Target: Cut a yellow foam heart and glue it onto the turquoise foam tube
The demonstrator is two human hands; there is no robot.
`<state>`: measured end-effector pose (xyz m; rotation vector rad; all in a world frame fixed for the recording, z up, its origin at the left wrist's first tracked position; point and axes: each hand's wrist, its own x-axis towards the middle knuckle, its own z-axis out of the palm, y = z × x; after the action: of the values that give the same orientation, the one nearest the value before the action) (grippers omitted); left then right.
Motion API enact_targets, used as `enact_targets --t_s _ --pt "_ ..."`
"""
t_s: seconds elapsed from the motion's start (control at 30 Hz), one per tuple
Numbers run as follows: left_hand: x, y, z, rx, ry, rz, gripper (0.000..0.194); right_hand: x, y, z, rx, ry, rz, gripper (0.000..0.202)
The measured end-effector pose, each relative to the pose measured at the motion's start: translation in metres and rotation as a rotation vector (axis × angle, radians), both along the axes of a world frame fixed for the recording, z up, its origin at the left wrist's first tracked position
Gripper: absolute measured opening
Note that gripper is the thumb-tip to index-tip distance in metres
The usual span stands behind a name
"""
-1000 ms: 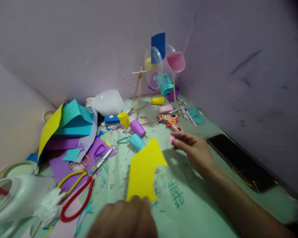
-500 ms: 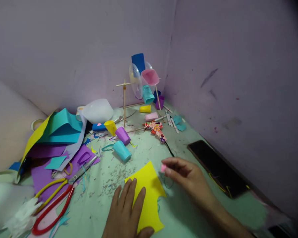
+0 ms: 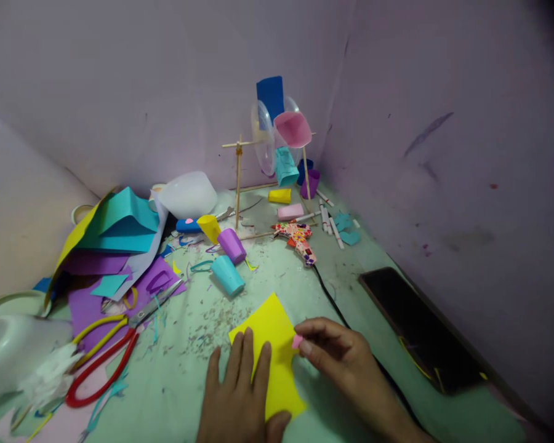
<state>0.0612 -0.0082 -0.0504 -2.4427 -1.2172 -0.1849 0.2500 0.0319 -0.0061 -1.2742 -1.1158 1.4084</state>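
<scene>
My left hand (image 3: pixel 240 381) lies flat with spread fingers on a sheet of yellow craft foam or paper (image 3: pixel 279 326) on the green-covered table. Between the thumb and fingertips of my right hand (image 3: pixel 339 357) is a small pink piece (image 3: pixel 297 341), held just over the right edge of the yellow sheet. Beyond the sheet lie a teal cup (image 3: pixel 228 275), a purple cup (image 3: pixel 232 246) and a yellow cup (image 3: pixel 208 227). A hot glue gun (image 3: pixel 300 240) with a patterned cover rests farther back, its black cord (image 3: pixel 332 298) running behind my right hand.
Scissors (image 3: pixel 133 323) with red and yellow handles lie at left among coloured sheets (image 3: pixel 120 227) and scraps. At the back stands a stick frame (image 3: pixel 238 184) carrying a wheel with cups (image 3: pixel 293 129). A dark phone (image 3: pixel 420 326) lies at right near several markers (image 3: pixel 332 224).
My right hand has moved down and slightly left with the pink piece, closer to the yellow sheet. My left hand stays on the sheet. The camera view has shifted a little.
</scene>
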Motion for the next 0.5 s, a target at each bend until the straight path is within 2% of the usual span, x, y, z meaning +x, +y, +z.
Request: enact_targets --t_s 0.07,0.13,0.23,0.3,0.4,0.5 --pt "0.015 -0.007 0.006 -0.088 -0.061 0.221 0.059 0.0 -0.001 -0.001 0.025 0.004 -0.04 0.013" --pt "0.021 -0.009 0.015 -0.175 -0.091 0.274 0.055 0.003 -0.003 -0.003 0.044 0.008 -0.092 0.016" --pt "0.012 -0.005 0.029 -0.177 -0.146 0.224 0.047 0.013 -0.008 -0.007 0.042 -0.05 -0.126 0.017" --pt "0.001 -0.001 0.033 -0.161 -0.163 0.19 0.043 0.021 -0.011 -0.01 0.029 -0.107 -0.128 0.017" --pt "-0.009 0.001 0.03 -0.186 -0.168 0.167 0.044 0.03 -0.016 -0.011 0.016 -0.165 -0.133 0.016" --pt "-0.008 0.002 0.025 -0.256 -0.149 0.136 0.049 0.033 -0.02 -0.006 -0.004 -0.185 -0.14 0.013"
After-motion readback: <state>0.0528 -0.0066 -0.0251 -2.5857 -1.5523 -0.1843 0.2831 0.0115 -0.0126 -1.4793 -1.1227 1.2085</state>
